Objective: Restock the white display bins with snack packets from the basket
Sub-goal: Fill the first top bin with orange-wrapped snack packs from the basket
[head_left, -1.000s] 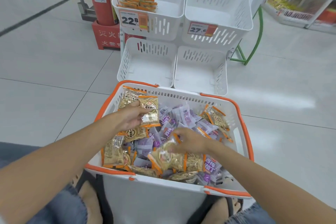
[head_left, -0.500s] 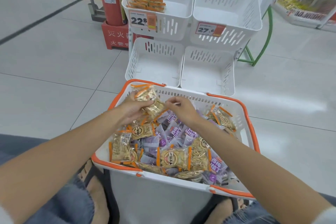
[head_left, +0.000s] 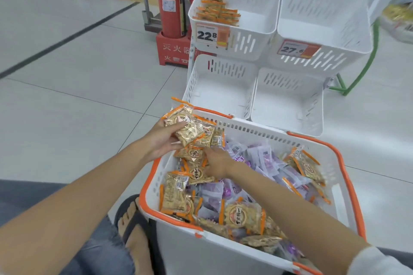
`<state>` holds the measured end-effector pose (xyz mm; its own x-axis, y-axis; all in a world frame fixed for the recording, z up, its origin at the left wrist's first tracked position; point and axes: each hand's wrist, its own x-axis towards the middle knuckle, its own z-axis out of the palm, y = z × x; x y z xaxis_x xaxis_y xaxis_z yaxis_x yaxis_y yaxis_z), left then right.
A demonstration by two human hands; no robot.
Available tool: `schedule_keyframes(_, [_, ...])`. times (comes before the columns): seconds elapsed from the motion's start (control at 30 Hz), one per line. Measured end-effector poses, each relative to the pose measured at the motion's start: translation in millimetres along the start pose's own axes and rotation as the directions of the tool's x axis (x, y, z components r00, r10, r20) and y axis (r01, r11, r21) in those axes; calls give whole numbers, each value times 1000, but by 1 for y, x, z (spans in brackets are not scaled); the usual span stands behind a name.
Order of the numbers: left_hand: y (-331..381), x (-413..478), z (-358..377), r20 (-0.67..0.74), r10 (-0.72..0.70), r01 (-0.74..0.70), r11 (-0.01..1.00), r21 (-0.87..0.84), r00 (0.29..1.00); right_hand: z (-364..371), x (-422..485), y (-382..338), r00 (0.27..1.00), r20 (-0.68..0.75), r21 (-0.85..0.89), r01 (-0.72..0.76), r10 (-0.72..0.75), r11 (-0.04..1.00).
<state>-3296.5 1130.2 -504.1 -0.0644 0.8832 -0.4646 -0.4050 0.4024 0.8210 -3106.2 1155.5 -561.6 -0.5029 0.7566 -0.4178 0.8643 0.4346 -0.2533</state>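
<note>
My left hand is clamped on a stack of snacks, thumb on top, held over the far-left corner of the basket. My right hand is down among the loose gold packets just below that stack, fingers touching them; I cannot tell whether they have closed on one. I judge this to be the gathering step: building a handful before carrying it to the top-left bin, where a small pile of the same kind lies against the left wall. To do it well I'd pick only gold and leave the purple packets that fill the middle of the basket. I'd lay each new one flat under the left thumb and not overload the stack, since the foil looks slippery and the lower ones fan out at the edge. The way up to that bin looks open, but its front rim sits high, so the stack must rise over it, not slide in. The extinguisher stands just left of the bins, off a straight path. A dropped packet would likely land in the lower-left bin or on the floor.
</note>
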Motion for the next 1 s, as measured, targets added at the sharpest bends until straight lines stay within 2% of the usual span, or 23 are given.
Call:
schedule_keyframes(0.13, [-1,1,3,10,34,-34,999,34,999,2,-1,6,999,13,14,-36,36,999])
schedule_keyframes(0.17, [-2,1,4,11,42,-42,998,56,999,1,-2,8,999,9,79,-32,31,996])
schedule_keyframes(0.23, [-2,-1,6,23,70,-72,992,108,997,-8,-8,8,993,-106,380,-6,50,925])
schedule_keyframes(0.27, [-2,-2,7,31,89,-92,986,137,996,-16,-10,5,975,-193,574,21,110,819])
schedule_keyframes(0.3, [-1,-3,8,38,107,-112,979,169,994,-28,-14,1,950,-256,746,78,177,662])
schedule_keyframes(0.33, [0,-4,10,50,117,-125,972,201,992,-42,-16,-4,942,-260,865,130,211,484])
schedule_keyframes(0.37, [1,-6,13,72,122,-136,962,237,990,-56,-18,-7,953,-232,926,156,195,343])
schedule_keyframes(0.4, [3,-8,16,101,126,-150,949,277,987,-68,-19,-10,967,-216,937,167,135,306])
schedule_keyframes(0.47, [8,-12,27,176,148,-202,915,349,973,-91,-25,-13,968,-247,903,216,36,372])
schedule_keyframes(0.57, [25,-17,47,261,187,-285,863,416,947,-123,-32,-9,934,-348,877,296,77,378])
schedule_keyframes(0.73, [79,-3,71,371,187,-369,773,516,910,-186,-36,1,904,-420,809,335,76,483])
schedule_keyframes(0.8, [108,9,81,425,160,-408,691,596,891,-220,-36,5,914,-404,793,333,30,510])
schedule_keyframes(0.9, [155,31,105,512,154,-511,513,690,845,-275,-29,13,938,-338,696,307,-81,650])
schedule_keyframes(1.0, [202,63,130,558,275,-622,359,696,783,-326,-9,25,913,-391,614,355,-120,704])
